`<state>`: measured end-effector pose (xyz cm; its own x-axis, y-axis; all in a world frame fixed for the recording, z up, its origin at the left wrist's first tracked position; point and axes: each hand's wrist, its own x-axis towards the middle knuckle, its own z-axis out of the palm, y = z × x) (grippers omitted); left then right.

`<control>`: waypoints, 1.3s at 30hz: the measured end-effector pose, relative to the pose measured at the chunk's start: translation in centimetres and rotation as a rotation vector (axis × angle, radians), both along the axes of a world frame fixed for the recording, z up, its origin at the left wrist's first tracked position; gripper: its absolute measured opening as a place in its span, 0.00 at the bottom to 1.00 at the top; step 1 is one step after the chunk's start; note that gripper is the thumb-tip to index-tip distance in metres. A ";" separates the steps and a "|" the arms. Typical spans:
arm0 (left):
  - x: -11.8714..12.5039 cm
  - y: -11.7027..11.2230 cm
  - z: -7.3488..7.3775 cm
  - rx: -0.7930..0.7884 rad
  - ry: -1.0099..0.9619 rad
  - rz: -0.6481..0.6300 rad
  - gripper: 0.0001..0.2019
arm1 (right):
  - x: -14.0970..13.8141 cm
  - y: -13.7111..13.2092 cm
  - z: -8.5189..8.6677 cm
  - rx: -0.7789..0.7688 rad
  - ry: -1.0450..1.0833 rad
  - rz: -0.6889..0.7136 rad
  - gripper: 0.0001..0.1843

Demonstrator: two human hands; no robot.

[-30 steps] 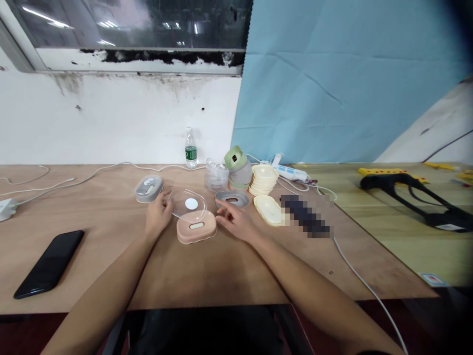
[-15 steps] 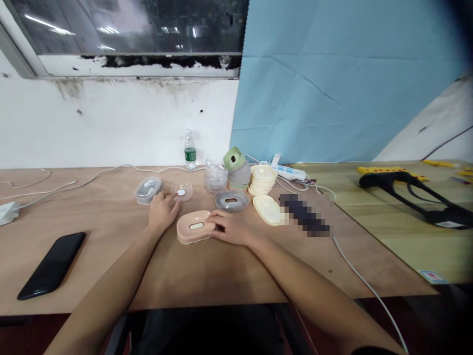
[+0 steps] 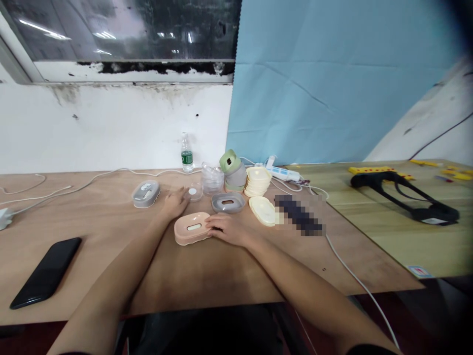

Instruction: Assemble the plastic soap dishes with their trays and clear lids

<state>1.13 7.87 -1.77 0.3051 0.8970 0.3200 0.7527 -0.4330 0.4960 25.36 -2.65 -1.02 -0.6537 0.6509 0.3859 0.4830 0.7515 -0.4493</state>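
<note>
A pale pink oval plastic box [image 3: 185, 234] with a slot in its top lies on the table in front of me. My right hand [image 3: 229, 229] grips its right end, thumb low and fingers over the rim. My left hand [image 3: 176, 202] is farther back, its fingertips at the left edge of a clear plastic lid [image 3: 194, 191] with a white round spot. Its fingers look closed on that edge, though the thumb is hidden. Behind the pink box rests a grey slotted tray [image 3: 231, 203]. Left of my left hand stands a grey box with a clear cover [image 3: 146, 194].
Clear lids [image 3: 212, 180], grey and green parts [image 3: 235, 177] and cream trays [image 3: 257, 182] stand stacked at the back. A single cream tray [image 3: 263, 211] lies nearer. Also on the table are a water bottle [image 3: 187, 157], phone [image 3: 46, 272], power strip [image 3: 284, 173] and cables.
My left hand has shifted right, and the clear lid has slid right with it, nearer the clear stack. My right hand stays on the pink box. The whole view has tilted and shifted slightly.
</note>
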 end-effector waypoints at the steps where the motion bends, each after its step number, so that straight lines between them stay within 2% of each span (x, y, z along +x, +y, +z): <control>1: -0.1 -0.3 0.1 -0.014 -0.138 0.012 0.24 | 0.1 0.0 0.1 -0.001 0.017 -0.009 0.12; 4: -0.8 -2.3 0.3 -0.068 -0.528 0.009 0.29 | 0.3 0.1 0.4 -0.023 0.084 -0.073 0.13; 5: -1.2 -3.2 0.3 -0.108 -0.605 -0.048 0.31 | 0.3 0.1 0.5 -0.032 0.112 -0.101 0.14; 7: -1.6 -5.2 0.3 -0.220 -0.658 -0.239 0.37 | 0.3 0.2 0.5 -0.050 0.177 -0.161 0.14; 9: -1.5 -6.8 0.2 -0.287 -0.638 -0.335 0.43 | 0.3 0.2 0.5 -0.067 0.242 -0.208 0.14; 11: -0.8 -7.8 0.1 -0.331 -0.646 -0.313 0.48 | 0.3 0.3 0.4 -0.078 0.290 -0.233 0.14; 16: 1.3 -8.2 0.0 -0.322 -0.796 -0.267 0.48 | 0.4 0.2 0.4 -0.071 0.336 -0.259 0.13; 22: 1.1 -8.3 -0.1 -0.234 -0.801 -0.288 0.51 | 0.6 0.5 0.2 -0.108 0.443 -0.348 0.15; 25: 0.8 -8.3 0.0 -0.238 -0.787 -0.325 0.48 | 1.0 1.1 0.2 -0.214 0.628 -0.416 0.18; 28: 0.9 -8.5 -0.1 -0.293 -0.782 -0.382 0.44 | 1.3 1.3 0.4 -0.312 0.746 -0.414 0.21; 32: 1.2 -8.9 -0.2 -0.302 -0.748 -0.455 0.42 | 1.5 1.4 0.6 -0.249 0.701 -0.497 0.24; 36: 0.9 -9.1 -0.4 -0.250 -0.649 -0.432 0.42 | 3.2 2.3 0.9 -0.150 0.844 -0.634 0.23; 39: 0.5 -9.1 -0.4 -0.216 -0.614 -0.398 0.41 | 5.3 3.3 1.2 -0.248 0.937 -0.705 0.24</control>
